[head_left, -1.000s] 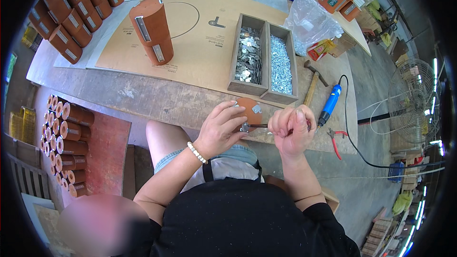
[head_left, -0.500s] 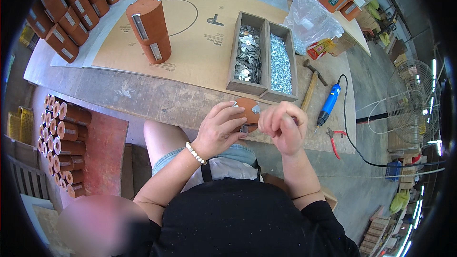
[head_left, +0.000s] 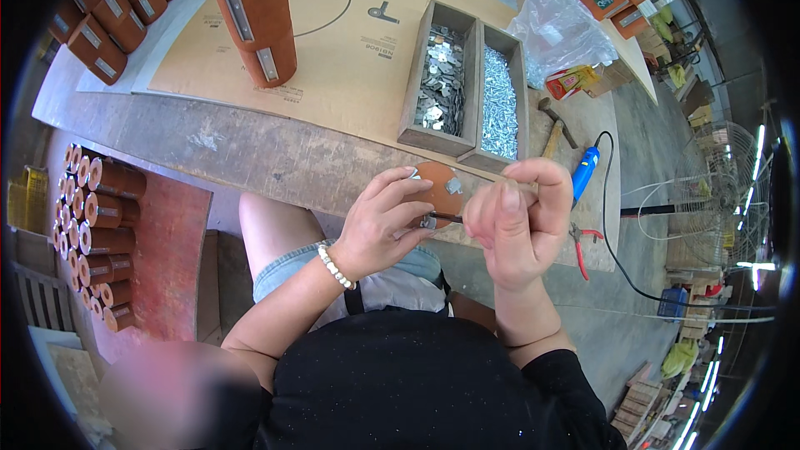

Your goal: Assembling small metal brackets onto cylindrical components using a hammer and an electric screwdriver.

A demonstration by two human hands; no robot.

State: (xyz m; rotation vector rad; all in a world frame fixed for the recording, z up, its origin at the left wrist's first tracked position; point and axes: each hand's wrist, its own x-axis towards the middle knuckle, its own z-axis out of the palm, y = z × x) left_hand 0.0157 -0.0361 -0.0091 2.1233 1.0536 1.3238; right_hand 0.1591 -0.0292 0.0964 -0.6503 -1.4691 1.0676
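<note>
**Brown disc held over the worktop edge**

A round reddish-brown disc [head_left: 435,189], smooth and matte, with small bright metal clips at its rim, sits just above the near edge of the worktop [head_left: 250,154], in front of the person's lap. The left hand [head_left: 382,221] has its grip closed round the disc, fingers curled over its left side and thumb beneath. The right hand [head_left: 518,217] is closed in a fist on a thin dark tool [head_left: 444,217], whose tip meets the disc's lower edge; what kind of tool it is cannot be told.

Just beyond the disc stands a two-compartment wooden tray [head_left: 417,129]: the left compartment holds flat silvery metal pieces, the right one small shiny screws. To its right lie a wooden-handled hammer [head_left: 554,132] and a blue corded power tool [head_left: 584,170]; red-handled pliers [head_left: 582,243] lie on the floor below.

The worktop is worn grey wood, scuffed and stained, overlaid farther back with a tan cardboard sheet [head_left: 350,50]. On it stands a tall brown cylinder [head_left: 257,21] with metal strips. Similar cylinders are stacked at the left on a red board [head_left: 171,267]. A clear plastic bag [head_left: 554,29] rests at the far right. The floor is bare grey concrete.
</note>
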